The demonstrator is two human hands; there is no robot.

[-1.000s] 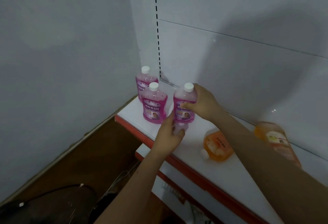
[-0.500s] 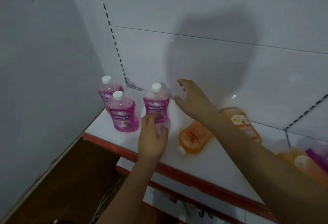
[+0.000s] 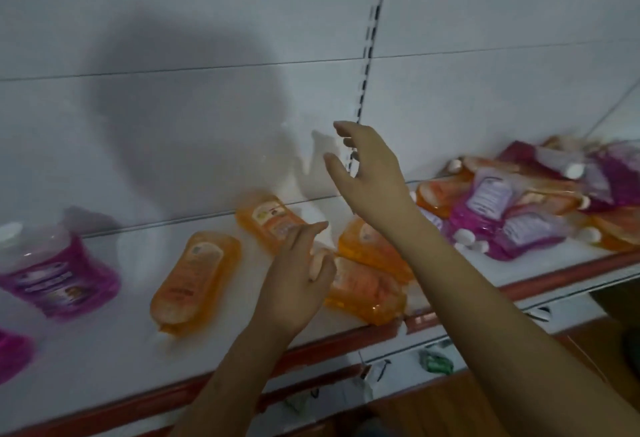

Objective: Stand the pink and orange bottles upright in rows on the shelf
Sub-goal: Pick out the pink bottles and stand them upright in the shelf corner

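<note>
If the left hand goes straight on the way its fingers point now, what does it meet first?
Probably the orange bottle lying flat near the back panel: the left hand points up and slightly right towards it. Depth is unclear, so it may already hover above it.

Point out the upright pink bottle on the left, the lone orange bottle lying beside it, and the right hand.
Upright pink bottle point(image 3: 57, 277): head view, on its label.
Lone orange bottle point(image 3: 194, 275): head view, mid-body, below its label.
Right hand point(image 3: 372, 176): head view, on the back of the hand.
</note>
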